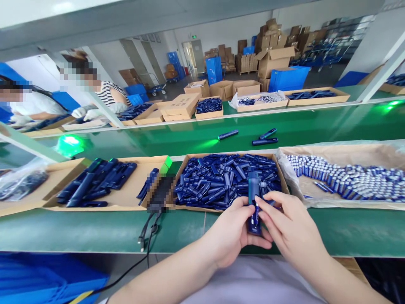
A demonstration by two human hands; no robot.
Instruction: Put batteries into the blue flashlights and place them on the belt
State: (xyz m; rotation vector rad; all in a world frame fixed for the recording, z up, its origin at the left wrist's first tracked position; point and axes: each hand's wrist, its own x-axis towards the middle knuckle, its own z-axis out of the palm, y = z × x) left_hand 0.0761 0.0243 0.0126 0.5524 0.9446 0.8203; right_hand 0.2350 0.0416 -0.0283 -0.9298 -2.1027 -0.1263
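In front of me, above the near edge of the bench, my left hand is wrapped round a dark blue flashlight held upright. Its side facing me looks partly open. My right hand pinches a slim blue-and-silver battery against that side, thumb and index finger closed on it. The fingers partly cover the battery. Just behind both hands lies a cardboard tray heaped with small dark blue plastic parts. To its right, a lined tray holds many blue-and-silver batteries.
At left a carton tray holds several blue flashlights, beside a black device with cables. Flashlights lie on the green belt, one lit green. Across it are more cartons and two people. A slanted post stands right.
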